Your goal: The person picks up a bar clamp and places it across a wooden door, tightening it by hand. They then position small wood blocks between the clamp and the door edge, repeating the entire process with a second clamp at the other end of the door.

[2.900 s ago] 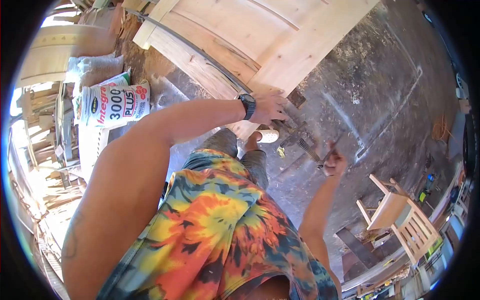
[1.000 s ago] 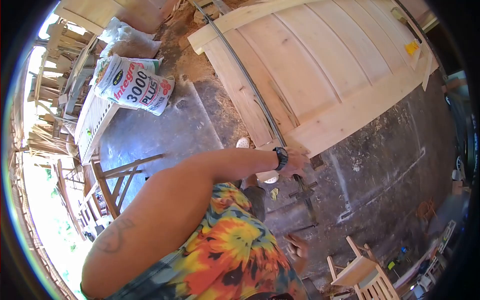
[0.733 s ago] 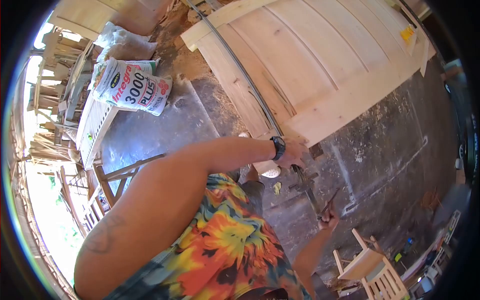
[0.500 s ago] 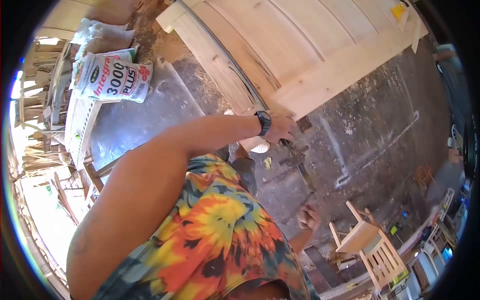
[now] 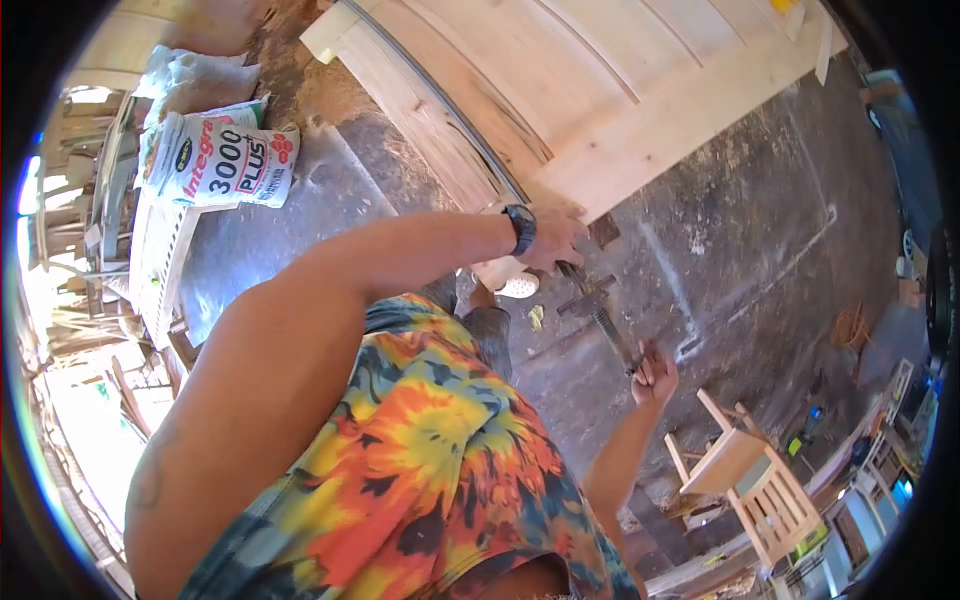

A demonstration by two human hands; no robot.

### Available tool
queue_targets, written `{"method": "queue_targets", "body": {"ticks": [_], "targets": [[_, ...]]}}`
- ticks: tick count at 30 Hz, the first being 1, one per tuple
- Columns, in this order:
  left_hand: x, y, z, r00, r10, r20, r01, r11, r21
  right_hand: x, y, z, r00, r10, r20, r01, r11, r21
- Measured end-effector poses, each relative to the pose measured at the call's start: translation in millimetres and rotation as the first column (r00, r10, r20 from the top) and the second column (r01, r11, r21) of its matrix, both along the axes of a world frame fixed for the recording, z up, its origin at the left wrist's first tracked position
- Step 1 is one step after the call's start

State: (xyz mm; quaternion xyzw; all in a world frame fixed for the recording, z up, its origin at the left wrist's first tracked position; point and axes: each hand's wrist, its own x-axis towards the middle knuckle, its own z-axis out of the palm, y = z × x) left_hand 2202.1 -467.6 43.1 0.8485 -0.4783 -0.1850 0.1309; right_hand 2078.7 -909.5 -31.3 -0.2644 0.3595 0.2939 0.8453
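Observation:
A long bar clamp [image 5: 440, 92] lies along the edge of a pale wooden panelled door [image 5: 690, 120]. My left hand [image 5: 553, 240], with a watch at the wrist, grips the clamp over its bar near the door's corner; part of its fingers is hidden. Past that hand, the clamp's screw and jaw stick out over the floor. My right hand [image 5: 655, 372] is closed with its fingers on the outer end of the screw.
A wooden chair [image 5: 745, 475] lies at the lower right, near clutter along the wall. Full sacks [image 5: 225, 165] stand at upper left. Chalk-like lines [image 5: 770, 295] mark the dark floor [image 5: 720, 230]. A foot in a pale perforated shoe [image 5: 518, 287] shows below my left hand.
My right hand has moved up and onto the end of the clamp's screw. My left hand stays on the clamp, its fingers shifted slightly. The view has shifted a little.

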Motion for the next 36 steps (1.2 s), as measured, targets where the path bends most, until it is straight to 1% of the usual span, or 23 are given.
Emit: {"method": "queue_targets", "body": {"ticks": [1,3,5,7,9,10,12,13,15,16,17,19,20,22,23,25,27,28,29,30,32,35,36], "targets": [[2,2,1,1.000,0.017,0.012,-0.017,1.000,0.013,0,14,24,0.985,-0.128,0.118,0.127,0.992,0.019],[-1,1,3,1.000,0.004,-0.013,-0.004,1.000,-0.002,-11,28,75,0.961,-0.162,0.225,0.181,0.981,-0.065],[0,0,4,1.000,0.003,-0.009,-0.003,1.000,0.028,-43,15,88,0.925,-0.032,0.378,0.016,0.999,0.045],[0,0,7,1.000,-0.008,-0.009,0.009,0.999,0.049,-94,-10,64,0.951,0.065,0.303,-0.064,0.998,-0.013],[-1,1,12,1.000,-0.021,0.008,0.020,0.999,0.041,-124,-7,44,0.945,0.173,0.276,-0.196,0.979,0.059],[0,3,21,0.999,-0.033,-0.005,0.033,0.998,0.057,-127,5,34,0.943,0.175,0.283,-0.200,0.978,0.063],[0,5,19,0.999,-0.041,0.006,0.040,0.997,0.066,-121,28,11,0.964,0.263,-0.044,-0.248,0.943,0.222],[0,4,19,0.999,-0.051,0.008,0.050,0.996,0.069,-112,36,0,0.962,0.272,-0.037,-0.257,0.940,0.225],[0,3,21,0.998,-0.062,0.010,0.061,0.994,0.086,-100,53,-23,0.886,0.423,-0.190,-0.426,0.904,0.027],[0,3,22,0.997,-0.076,0.010,0.075,0.993,0.096,-100,39,-58,0.944,0.231,-0.234,-0.200,0.969,0.147],[0,4,18,0.997,-0.070,0.014,0.069,0.992,0.102,-86,33,-63,0.944,0.238,-0.229,-0.206,0.967,0.152],[-3,5,10,0.997,-0.050,0.066,0.049,0.999,0.009,-60,21,-66,0.965,-0.085,-0.249,0.138,0.968,0.207],[-3,5,12,0.997,-0.043,0.065,0.043,0.999,0.013,-45,9,-66,0.965,-0.077,-0.249,0.132,0.969,0.211],[-1,4,18,0.996,-0.074,0.041,0.071,0.995,0.077,-18,-4,-48,0.999,0.035,-0.041,-0.038,0.997,-0.060],[-1,4,19,0.997,-0.058,0.047,0.055,0.996,0.074,-12,-8,-28,0.998,0.051,-0.035,-0.053,0.997,-0.064],[-2,5,21,0.998,-0.062,0.018,0.061,0.994,0.095,-6,5,34,0.968,-0.063,0.243,0.103,0.982,-0.157],[-3,4,9,0.999,-0.032,0.010,0.031,0.997,0.068,-37,-25,45,0.941,0.055,0.333,-0.001,0.987,-0.161],[-3,3,3,1.000,-0.027,-0.004,0.027,0.999,0.045,-57,-23,57,0.938,0.091,0.336,-0.098,0.995,0.004],[-3,3,2,1.000,-0.004,-0.002,0.004,0.999,0.039,-68,-21,66,0.932,0.127,0.339,-0.193,0.966,0.169],[-3,2,1,1.000,-0.014,0.013,0.013,0.998,0.055,-76,-16,68,0.935,0.181,0.305,-0.246,0.950,0.191],[-3,2,-6,1.000,-0.015,0.026,0.014,0.998,0.067,-93,1,62,0.962,0.245,0.119,-0.259,0.959,0.120],[-4,1,-9,0.999,0.015,0.045,-0.015,1.000,0.010,-82,26,39,0.965,0.260,-0.043,-0.258,0.964,0.059],[0,2,1,1.000,0.021,0.021,-0.023,0.996,0.084,-77,26,35,0.965,0.254,-0.065,-0.250,0.967,0.056]]}}
